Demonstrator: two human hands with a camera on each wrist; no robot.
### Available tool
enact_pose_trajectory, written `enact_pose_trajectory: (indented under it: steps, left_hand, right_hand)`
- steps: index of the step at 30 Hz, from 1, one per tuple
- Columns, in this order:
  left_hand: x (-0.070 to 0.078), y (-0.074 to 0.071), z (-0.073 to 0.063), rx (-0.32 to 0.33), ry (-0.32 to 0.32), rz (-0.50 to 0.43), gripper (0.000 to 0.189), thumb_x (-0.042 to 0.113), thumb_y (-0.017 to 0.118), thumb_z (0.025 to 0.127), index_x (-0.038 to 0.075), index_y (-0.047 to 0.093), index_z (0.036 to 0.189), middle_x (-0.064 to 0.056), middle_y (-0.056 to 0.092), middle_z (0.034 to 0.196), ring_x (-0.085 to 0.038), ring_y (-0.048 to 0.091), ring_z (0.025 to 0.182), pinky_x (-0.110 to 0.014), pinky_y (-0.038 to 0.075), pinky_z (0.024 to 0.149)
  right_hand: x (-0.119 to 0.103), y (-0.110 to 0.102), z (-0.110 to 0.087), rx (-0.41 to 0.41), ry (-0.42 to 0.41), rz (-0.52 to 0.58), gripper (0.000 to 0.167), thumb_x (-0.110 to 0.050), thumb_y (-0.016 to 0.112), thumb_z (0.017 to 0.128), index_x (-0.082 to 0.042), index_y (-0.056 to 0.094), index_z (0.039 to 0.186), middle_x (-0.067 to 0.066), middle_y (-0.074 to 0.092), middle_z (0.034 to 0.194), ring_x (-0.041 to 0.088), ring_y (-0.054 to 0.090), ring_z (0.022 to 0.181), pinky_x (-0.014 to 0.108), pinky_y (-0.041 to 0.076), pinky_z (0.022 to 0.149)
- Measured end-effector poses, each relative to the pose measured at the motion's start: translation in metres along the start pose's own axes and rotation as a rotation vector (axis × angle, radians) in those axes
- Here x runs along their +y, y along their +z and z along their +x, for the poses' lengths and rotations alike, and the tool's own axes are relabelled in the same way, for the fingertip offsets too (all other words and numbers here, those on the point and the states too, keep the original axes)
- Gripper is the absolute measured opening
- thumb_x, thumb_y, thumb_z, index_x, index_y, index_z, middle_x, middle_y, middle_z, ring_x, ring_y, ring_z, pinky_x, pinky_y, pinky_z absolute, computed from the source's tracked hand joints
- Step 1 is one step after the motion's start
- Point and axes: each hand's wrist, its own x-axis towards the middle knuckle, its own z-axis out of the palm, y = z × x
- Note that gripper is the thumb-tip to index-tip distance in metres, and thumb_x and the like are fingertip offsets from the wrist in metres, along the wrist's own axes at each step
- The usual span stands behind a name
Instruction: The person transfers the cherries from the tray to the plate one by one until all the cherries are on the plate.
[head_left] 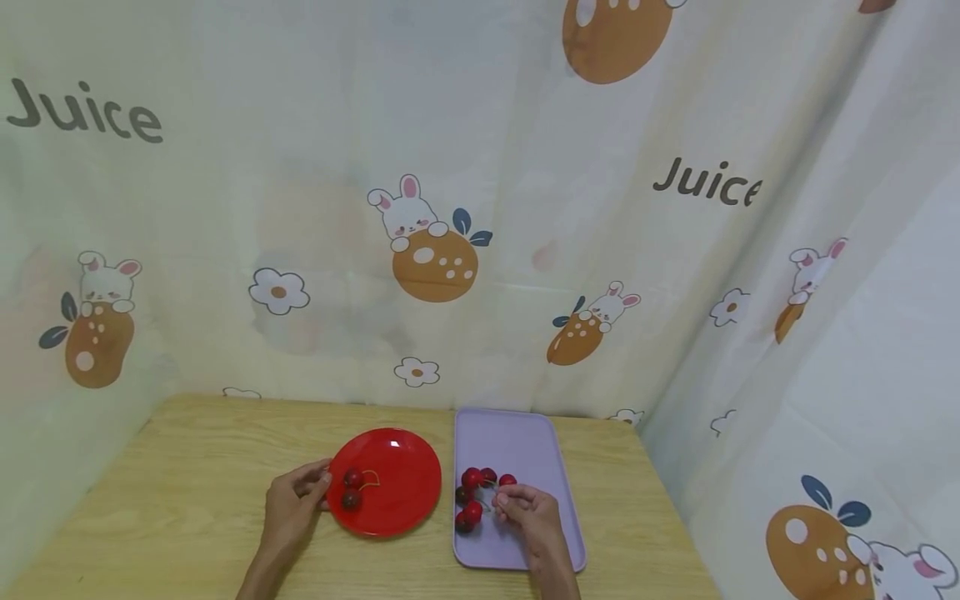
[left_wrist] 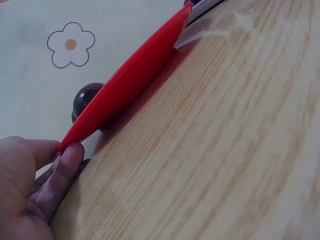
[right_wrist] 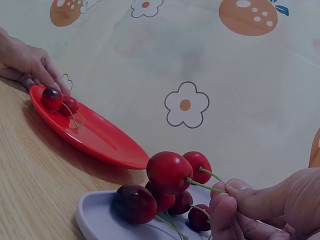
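Observation:
My left hand (head_left: 292, 508) pinches the left rim of a round red plate (head_left: 405, 487) between thumb and fingers. Two dark red cherries (head_left: 352, 489) with joined stems lie on the plate's left side. Over a lilac tray (head_left: 510, 433), my right hand (head_left: 531, 518) pinches green cherry stems at the fingertips. In the right wrist view, a large red cherry (right_wrist: 169, 172) hangs from one pinched stem, and the stem of a smaller cherry (right_wrist: 197, 167) behind it runs to the same fingertips. More cherries (right_wrist: 136, 204) sit below on the tray, partly overlapped.
Plate and tray stand side by side on a light wood-grain table (head_left: 210, 475), a narrow gap between them. A pale curtain (head_left: 337, 208) with rabbit, fruit and flower prints hangs behind the table and along its right side.

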Motion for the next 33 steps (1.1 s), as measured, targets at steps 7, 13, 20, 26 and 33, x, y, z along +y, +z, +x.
enact_pose_trajectory:
  steps: [7,13,20,26,33]
  left_hand:
    - [0.001,0.001,0.000,0.000,-0.012,-0.001,0.034,0.004,0.068,0.107,0.000,0.071,0.140,-0.025,0.075,0.127,-0.006,0.074,0.085,-0.027,0.071,0.069]
    - [0.001,0.001,0.001,0.000,-0.013,0.007,0.035,0.006,0.068,0.107,0.001,0.071,0.141,-0.024,0.074,0.129,-0.005,0.074,0.085,-0.026,0.071,0.069]
    - [0.001,0.000,0.000,-0.013,-0.012,-0.001,0.034,0.007,0.068,0.108,0.001,0.071,0.141,-0.023,0.074,0.129,-0.006,0.074,0.086,-0.026,0.070,0.069]
    - [0.003,0.000,0.000,-0.017,-0.021,-0.019,0.034,0.005,0.067,0.108,0.000,0.070,0.141,-0.024,0.074,0.129,-0.006,0.075,0.086,-0.028,0.071,0.071]
    - [0.004,-0.001,-0.001,-0.017,-0.033,-0.011,0.034,0.005,0.067,0.108,0.001,0.070,0.142,-0.024,0.074,0.129,-0.007,0.075,0.087,-0.027,0.071,0.070]
  right_hand:
    - [-0.004,0.003,-0.001,-0.002,-0.002,-0.002,0.011,0.009,0.070,0.100,0.014,0.073,0.110,0.002,0.080,0.083,0.007,0.070,0.071,0.018,0.064,0.068]
    - [-0.005,0.007,0.000,-0.010,0.001,-0.007,0.010,0.009,0.070,0.099,0.011,0.073,0.109,0.002,0.081,0.083,0.007,0.071,0.072,0.017,0.064,0.068]
    - [-0.005,0.009,-0.001,-0.032,-0.004,0.001,0.013,0.009,0.071,0.098,0.014,0.072,0.110,0.003,0.081,0.084,0.008,0.072,0.074,0.017,0.064,0.069]
    - [-0.004,0.010,-0.002,-0.045,-0.012,0.005,0.011,0.009,0.071,0.098,0.014,0.072,0.108,0.003,0.081,0.084,0.008,0.072,0.074,0.018,0.065,0.070]
    - [-0.002,0.015,-0.001,-0.075,-0.034,-0.004,0.015,0.008,0.070,0.100,0.017,0.072,0.111,0.003,0.081,0.085,0.008,0.072,0.073,0.018,0.065,0.071]
